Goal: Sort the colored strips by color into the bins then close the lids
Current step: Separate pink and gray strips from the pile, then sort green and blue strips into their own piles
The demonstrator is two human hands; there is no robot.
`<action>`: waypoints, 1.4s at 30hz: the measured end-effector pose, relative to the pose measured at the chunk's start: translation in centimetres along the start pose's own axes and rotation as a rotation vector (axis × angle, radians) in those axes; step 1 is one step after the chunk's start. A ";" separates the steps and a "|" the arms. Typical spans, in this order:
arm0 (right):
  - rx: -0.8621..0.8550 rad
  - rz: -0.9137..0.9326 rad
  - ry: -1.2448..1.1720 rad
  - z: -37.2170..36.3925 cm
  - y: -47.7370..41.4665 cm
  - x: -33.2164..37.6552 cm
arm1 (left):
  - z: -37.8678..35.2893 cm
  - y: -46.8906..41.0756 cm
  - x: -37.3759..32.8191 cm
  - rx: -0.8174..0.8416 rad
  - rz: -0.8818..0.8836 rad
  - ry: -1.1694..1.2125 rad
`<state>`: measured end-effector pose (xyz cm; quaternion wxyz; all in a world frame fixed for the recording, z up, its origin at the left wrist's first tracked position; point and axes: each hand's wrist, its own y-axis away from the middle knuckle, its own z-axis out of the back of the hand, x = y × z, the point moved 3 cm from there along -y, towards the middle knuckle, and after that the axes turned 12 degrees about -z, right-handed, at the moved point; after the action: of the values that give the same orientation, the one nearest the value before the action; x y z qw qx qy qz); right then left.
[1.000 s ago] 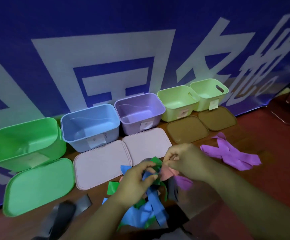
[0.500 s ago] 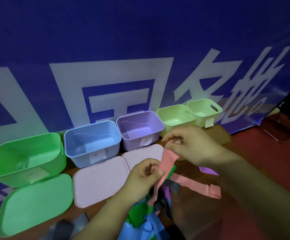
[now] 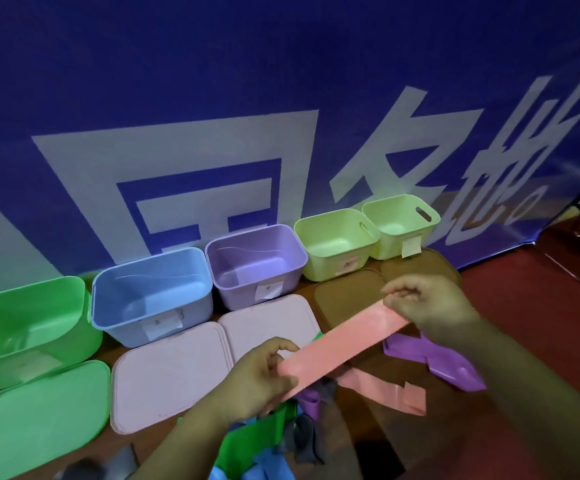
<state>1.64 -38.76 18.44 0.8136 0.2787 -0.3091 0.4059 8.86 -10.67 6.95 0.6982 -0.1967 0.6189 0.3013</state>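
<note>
Strip (image 3: 344,344), smooth flat pink, pinched by left hand (image 3: 257,379), right hand (image 3: 430,303)

So the pink strip (image 3: 344,344) is stretched flat, left hand (image 3: 257,379) pinching its 8 o'clock end, right hand (image 3: 430,303) pinching the 2 o'clock end. Purple strips (image 3: 434,358) lie at its 4 o'clock.

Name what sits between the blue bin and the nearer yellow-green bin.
In the head view, the purple bin stands between the blue bin and the nearer yellow-green bin.
</note>
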 end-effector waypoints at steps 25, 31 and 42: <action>0.206 -0.437 0.187 -2.5 -0.1 -28.8 | -11.5 -19.6 7.1 0.292 0.029 -0.812; 0.130 -0.302 0.366 -2.9 -1.0 -27.4 | -10.6 -18.5 7.8 0.232 -0.021 -0.809; 0.259 0.032 0.368 -11.2 -1.7 -17.1 | -2.9 -4.6 7.2 -0.009 -0.035 -0.867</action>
<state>-2.10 -40.10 -1.66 0.8071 0.2971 -0.1053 0.4991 10.12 -14.63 -1.05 0.8977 -0.0653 0.2638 0.3467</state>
